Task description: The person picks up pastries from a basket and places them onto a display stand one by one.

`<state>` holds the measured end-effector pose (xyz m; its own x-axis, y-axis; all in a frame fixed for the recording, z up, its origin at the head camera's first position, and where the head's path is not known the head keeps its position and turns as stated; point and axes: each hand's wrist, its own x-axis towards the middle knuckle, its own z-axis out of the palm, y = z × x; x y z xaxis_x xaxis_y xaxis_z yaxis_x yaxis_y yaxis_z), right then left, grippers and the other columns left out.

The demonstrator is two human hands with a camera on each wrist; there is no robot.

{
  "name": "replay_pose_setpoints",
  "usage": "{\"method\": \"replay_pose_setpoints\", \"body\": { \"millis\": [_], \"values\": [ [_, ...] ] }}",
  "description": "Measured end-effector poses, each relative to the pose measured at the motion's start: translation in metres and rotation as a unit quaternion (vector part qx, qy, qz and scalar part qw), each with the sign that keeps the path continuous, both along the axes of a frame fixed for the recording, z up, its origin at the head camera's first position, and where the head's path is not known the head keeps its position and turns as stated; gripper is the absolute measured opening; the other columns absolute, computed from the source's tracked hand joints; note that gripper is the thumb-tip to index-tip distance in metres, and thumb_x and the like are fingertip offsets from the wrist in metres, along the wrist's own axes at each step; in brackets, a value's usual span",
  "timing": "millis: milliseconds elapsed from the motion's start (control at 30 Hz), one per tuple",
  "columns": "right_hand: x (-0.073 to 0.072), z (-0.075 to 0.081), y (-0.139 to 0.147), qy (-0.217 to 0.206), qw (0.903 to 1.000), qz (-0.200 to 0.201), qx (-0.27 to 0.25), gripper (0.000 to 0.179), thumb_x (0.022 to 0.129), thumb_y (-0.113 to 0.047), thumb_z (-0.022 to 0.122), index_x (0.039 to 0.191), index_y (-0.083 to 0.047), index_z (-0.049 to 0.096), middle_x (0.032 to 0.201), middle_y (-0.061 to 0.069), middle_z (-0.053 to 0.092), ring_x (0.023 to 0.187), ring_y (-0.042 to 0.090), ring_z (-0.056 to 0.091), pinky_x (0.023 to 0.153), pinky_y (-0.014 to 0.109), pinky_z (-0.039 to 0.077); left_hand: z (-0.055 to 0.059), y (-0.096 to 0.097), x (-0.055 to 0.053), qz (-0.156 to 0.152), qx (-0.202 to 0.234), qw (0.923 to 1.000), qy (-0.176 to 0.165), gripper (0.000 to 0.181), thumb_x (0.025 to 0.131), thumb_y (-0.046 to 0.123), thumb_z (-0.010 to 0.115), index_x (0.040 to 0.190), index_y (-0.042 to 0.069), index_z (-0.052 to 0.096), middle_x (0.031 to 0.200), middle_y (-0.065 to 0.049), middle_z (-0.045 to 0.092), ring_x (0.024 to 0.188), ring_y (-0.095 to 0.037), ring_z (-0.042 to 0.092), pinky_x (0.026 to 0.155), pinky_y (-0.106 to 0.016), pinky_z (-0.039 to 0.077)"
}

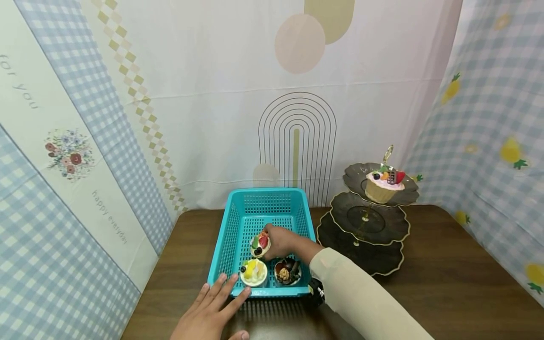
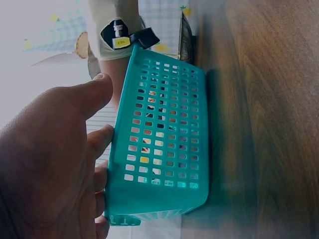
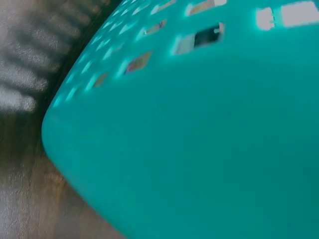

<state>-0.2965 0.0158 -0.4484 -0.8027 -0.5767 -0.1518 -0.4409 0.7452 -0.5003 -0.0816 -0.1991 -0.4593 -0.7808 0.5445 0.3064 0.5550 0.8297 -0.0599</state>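
In the head view my right hand (image 1: pixel 278 242) reaches into a turquoise plastic basket (image 1: pixel 215 264). It grips a cupcake (image 1: pixel 260 244) topped with red fruit, green pieces and a dark berry; its fingertips are partly hidden. Nearer the basket's front sit a yellow-topped cupcake (image 1: pixel 254 272) and a chocolate-topped cupcake (image 1: pixel 287 272). My left hand (image 1: pixel 210 307) touches the front left rim with its fingers spread and fairly straight. From the left wrist view, that hand (image 2: pixel 60 154) lies along the rim of the basket (image 2: pixel 159 196). Only the basket's outer wall (image 3: pixel 199 139) fills the right wrist view.
Right of the basket stands a three-tier dark stand with gold edges (image 1: pixel 393 222). On its top tier is a cupcake (image 1: pixel 382 186) with pink cream and fruit. Everything rests on a brown wooden table (image 1: pixel 442 274), with patterned cloths (image 1: pixel 204 61) hanging behind and at both sides.
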Motion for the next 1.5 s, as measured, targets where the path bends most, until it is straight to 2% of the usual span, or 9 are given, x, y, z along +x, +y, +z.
{"method": "replay_pose_setpoints", "body": {
  "millis": [267, 500, 667, 867, 1100, 1367, 1500],
  "values": [
    [-0.003, 0.000, 0.015, 0.004, 0.9982, -0.012, -0.059, 0.060, 0.071, -0.024, 0.081, 0.121, -0.010, 0.050, 0.091, -0.003, 0.056, 0.072, 0.010, 0.055, 0.058, 0.027, 0.049, 0.002, 0.003, -0.001, 0.006, 0.004, 1.0000, 0.004, 0.071, 0.088, 0.065, 0.044, 0.149, 0.033, 0.028, 0.156, 0.003, 0.014, 0.139, -0.026, 0.022, 0.110, -0.029, -0.013],
    [-0.003, 0.010, 0.020, 0.028, 0.9927, -0.031, -0.113, 0.064, 0.070, -0.036, 0.083, 0.123, -0.011, 0.056, 0.095, -0.006, 0.059, 0.077, 0.008, 0.057, 0.064, 0.026, 0.050, 0.003, 0.004, -0.001, 0.009, 0.015, 0.9998, 0.000, 0.071, 0.087, 0.065, 0.047, 0.148, 0.033, 0.030, 0.155, 0.000, 0.021, 0.139, -0.026, 0.022, 0.111, -0.029, -0.012],
    [-0.001, 0.016, 0.023, 0.024, 0.9902, -0.038, -0.132, 0.059, 0.068, -0.036, 0.084, 0.116, -0.011, 0.060, 0.091, -0.007, 0.060, 0.077, 0.009, 0.057, 0.064, 0.027, 0.050, 0.004, 0.004, -0.001, 0.015, 0.017, 0.9997, -0.012, 0.071, 0.087, 0.066, 0.046, 0.148, 0.035, 0.028, 0.155, 0.001, 0.021, 0.140, -0.025, 0.021, 0.110, -0.028, -0.013],
    [0.003, 0.023, 0.030, 0.012, 0.9890, -0.031, -0.144, 0.057, 0.068, -0.036, 0.084, 0.115, -0.013, 0.061, 0.092, -0.008, 0.060, 0.078, 0.009, 0.057, 0.064, 0.027, 0.050, 0.004, 0.005, 0.000, 0.014, 0.018, 0.9996, -0.015, 0.071, 0.087, 0.066, 0.045, 0.148, 0.034, 0.029, 0.155, 0.001, 0.020, 0.140, -0.025, 0.020, 0.110, -0.028, -0.012],
    [0.012, 0.038, 0.037, -0.001, 0.9809, -0.027, -0.193, 0.059, 0.070, -0.036, 0.083, 0.120, -0.016, 0.062, 0.094, -0.010, 0.064, 0.083, 0.008, 0.060, 0.069, 0.028, 0.052, 0.004, 0.004, 0.000, 0.018, 0.011, 0.9994, -0.028, 0.069, 0.088, 0.066, 0.043, 0.148, 0.036, 0.027, 0.155, 0.001, 0.020, 0.140, -0.024, 0.020, 0.110, -0.027, -0.014],
    [0.022, 0.051, 0.051, -0.023, 0.9732, -0.050, -0.223, 0.065, 0.072, -0.036, 0.082, 0.128, -0.016, 0.057, 0.097, -0.011, 0.067, 0.087, 0.006, 0.063, 0.073, 0.028, 0.052, 0.004, 0.003, 0.000, 0.014, 0.017, 0.9992, -0.033, 0.071, 0.087, 0.066, 0.044, 0.149, 0.034, 0.027, 0.155, 0.002, 0.018, 0.140, -0.027, 0.020, 0.109, -0.027, -0.016],
    [0.026, 0.058, 0.059, -0.015, 0.9704, -0.058, -0.234, 0.069, 0.070, -0.038, 0.082, 0.130, -0.016, 0.056, 0.100, -0.010, 0.067, 0.090, 0.007, 0.062, 0.074, 0.029, 0.052, 0.003, 0.003, 0.001, 0.014, 0.017, 0.9995, -0.023, 0.072, 0.087, 0.067, 0.045, 0.149, 0.034, 0.027, 0.155, 0.002, 0.018, 0.139, -0.027, 0.022, 0.109, -0.027, -0.015]
  ]
}}
